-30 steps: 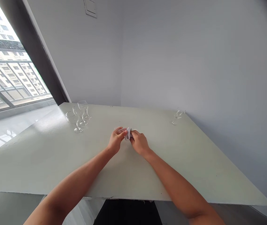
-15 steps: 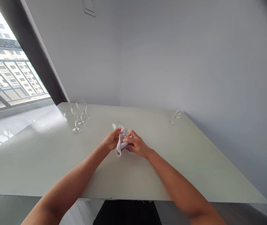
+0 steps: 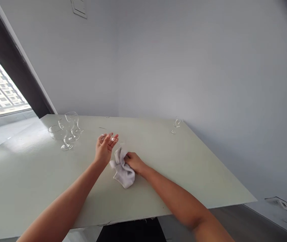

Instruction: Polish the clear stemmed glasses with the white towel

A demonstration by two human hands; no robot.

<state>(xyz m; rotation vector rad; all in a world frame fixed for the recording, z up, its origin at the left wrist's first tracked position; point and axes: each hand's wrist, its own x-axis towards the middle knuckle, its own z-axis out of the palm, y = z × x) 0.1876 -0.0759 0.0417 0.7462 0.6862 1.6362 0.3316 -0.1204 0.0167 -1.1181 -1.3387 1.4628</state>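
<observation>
My left hand [image 3: 105,148] is closed round a clear wine glass [image 3: 113,139], tilted on its side above the table; the fingers and the glass's transparency hide much of its shape. Just to the right and nearer me, my right hand [image 3: 135,162] grips a crumpled white cloth [image 3: 124,171], whose loose end hangs toward the tabletop. The cloth and the glass are now apart from each other.
Several items stand on the pale table [image 3: 183,181]: at the left, a group of stemmed glasses, the nearest being a wine glass [image 3: 65,137]; at the far right, a smaller glass [image 3: 175,126] near the edge. Grey walls [image 3: 196,67] rise behind.
The cloth has come away from the glass. My left hand has moved left and up with the glass, my right hand slightly down with the cloth. The view has turned right.
</observation>
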